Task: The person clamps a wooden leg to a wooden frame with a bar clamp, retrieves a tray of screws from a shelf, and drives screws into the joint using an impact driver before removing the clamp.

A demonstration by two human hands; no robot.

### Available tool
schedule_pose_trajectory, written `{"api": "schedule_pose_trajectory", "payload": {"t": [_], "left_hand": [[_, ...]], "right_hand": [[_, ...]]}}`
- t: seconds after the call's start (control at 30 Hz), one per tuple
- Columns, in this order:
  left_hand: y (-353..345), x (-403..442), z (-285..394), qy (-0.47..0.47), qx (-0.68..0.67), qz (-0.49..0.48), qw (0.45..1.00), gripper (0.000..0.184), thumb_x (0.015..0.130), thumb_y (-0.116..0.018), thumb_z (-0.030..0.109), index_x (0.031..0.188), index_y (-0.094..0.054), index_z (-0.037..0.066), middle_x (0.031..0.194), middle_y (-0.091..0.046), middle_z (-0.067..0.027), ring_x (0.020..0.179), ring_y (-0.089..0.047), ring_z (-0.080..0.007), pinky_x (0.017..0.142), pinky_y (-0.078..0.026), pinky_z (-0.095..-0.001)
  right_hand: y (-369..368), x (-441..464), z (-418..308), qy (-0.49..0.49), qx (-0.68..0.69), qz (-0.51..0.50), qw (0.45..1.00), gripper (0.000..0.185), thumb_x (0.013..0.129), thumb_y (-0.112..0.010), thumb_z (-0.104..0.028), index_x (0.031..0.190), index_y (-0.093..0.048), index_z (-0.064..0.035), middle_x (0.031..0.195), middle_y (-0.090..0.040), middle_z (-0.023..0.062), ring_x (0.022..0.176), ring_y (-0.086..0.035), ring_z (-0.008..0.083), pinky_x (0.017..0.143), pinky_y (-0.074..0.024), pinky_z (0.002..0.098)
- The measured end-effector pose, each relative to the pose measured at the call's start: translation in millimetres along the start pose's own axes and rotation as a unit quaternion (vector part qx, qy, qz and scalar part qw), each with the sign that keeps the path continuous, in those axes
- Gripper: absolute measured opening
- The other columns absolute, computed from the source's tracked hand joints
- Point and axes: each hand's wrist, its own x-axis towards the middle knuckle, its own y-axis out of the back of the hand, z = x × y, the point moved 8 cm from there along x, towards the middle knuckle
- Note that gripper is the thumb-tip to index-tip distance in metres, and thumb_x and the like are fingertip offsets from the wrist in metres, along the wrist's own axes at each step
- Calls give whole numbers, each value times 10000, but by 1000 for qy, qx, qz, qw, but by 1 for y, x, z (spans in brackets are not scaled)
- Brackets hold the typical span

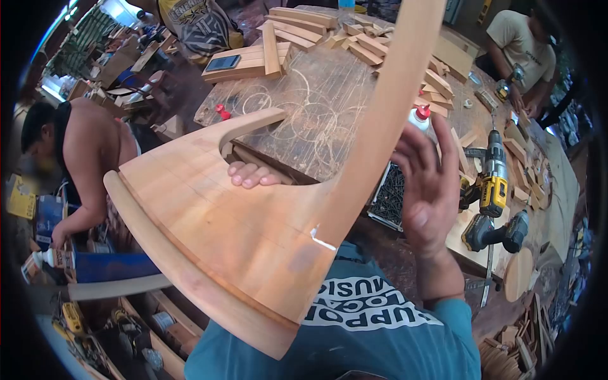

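Observation:
A large curved wooden chair part (221,196) with two long arms fills the middle of the view, tilted in front of my body. My left hand (251,175) is behind it, with the fingers wrapped over its inner edge. A white streak of what looks like glue (323,240) marks the joint near the longer arm. To the right of that arm, my right hand (427,187) is raised with its fingers apart. Just beyond its fingertips is a white bottle with a red cap (420,114); whether they touch, I cannot tell.
A tray of dark screws or nails (387,201) sits by the table edge. Yellow-black drills (494,183) lie at right among wood offcuts. Wood strips (297,25) and a phone (223,62) are at the back. Co-workers are at left (95,152) and right (522,47).

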Motion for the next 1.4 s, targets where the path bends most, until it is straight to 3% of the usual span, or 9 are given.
{"api": "schedule_pose_trajectory", "payload": {"t": [0.1,0.27,0.4,0.77,0.83,0.93,1.07,1.17,1.4], "left_hand": [[24,21,-6,28,-6,10,1000,521,1036,-481,471,1391,-512,91,1367,-553,-117,1205,-548,-263,1122,-370,-454],[67,38,-18,75,-10,39,996,532,1037,-481,475,1403,-506,90,1377,-549,-120,1217,-545,-265,1127,-367,-455],[88,60,-35,102,-21,46,994,541,1037,-480,478,1412,-501,88,1385,-546,-123,1226,-543,-268,1130,-365,-456],[54,116,-130,229,21,-7,973,567,1039,-479,487,1439,-488,85,1408,-537,-129,1252,-535,-274,1141,-359,-459],[35,124,-150,254,41,-20,966,572,1039,-479,488,1444,-485,84,1412,-536,-131,1257,-534,-275,1143,-357,-459],[9,78,-123,376,-167,-64,909,663,1057,-447,494,1552,-367,60,1537,-446,-136,1406,-425,-307,1190,-317,-477],[16,90,-142,289,39,-8,957,623,1064,-484,424,1550,-362,54,1561,-425,-123,1429,-395,-293,1184,-324,-474],[-1,100,-151,301,56,-14,952,588,1070,-501,351,1542,-360,30,1563,-418,-128,1420,-411,-291,1189,-330,-444],[-5,141,-169,267,120,6,956,661,1023,-598,214,1547,-289,-45,1555,-411,-191,1440,-406,-334,1193,-337,-457]], "right_hand": [[-37,29,5,-71,17,48,996,1041,777,-837,-466,1516,-319,53,1359,-558,246,1154,-642,309,1001,-527,430],[-90,48,19,-94,-32,25,995,842,753,-799,-233,1430,-403,76,947,-611,125,723,-664,215,642,-588,344],[-108,39,42,-33,-115,18,993,848,705,-821,-152,1415,-421,84,867,-602,119,668,-647,207,596,-566,328],[-84,-5,132,80,-239,65,966,717,679,-834,-165,1290,-517,36,891,-634,42,755,-632,145,705,-531,292],[-90,-10,141,44,-245,77,965,646,663,-834,-166,1229,-587,21,1038,-665,97,950,-642,213,853,-519,364],[-84,-16,171,44,-278,70,957,638,663,-833,-163,1211,-572,35,1003,-670,109,912,-647,209,816,-522,363],[-69,-20,184,76,-296,92,948,589,692,-828,-150,1205,-577,-7,983,-658,107,893,-646,202,806,-525,364],[-64,-4,178,81,-358,60,928,570,710,-832,-150,1202,-580,-13,998,-654,102,902,-644,203,814,-528,371],[-52,3,186,-81,-377,20,922,582,805,-827,-190,1294,-574,-2,1076,-671,119,992,-659,236,962,-514,385]]}}
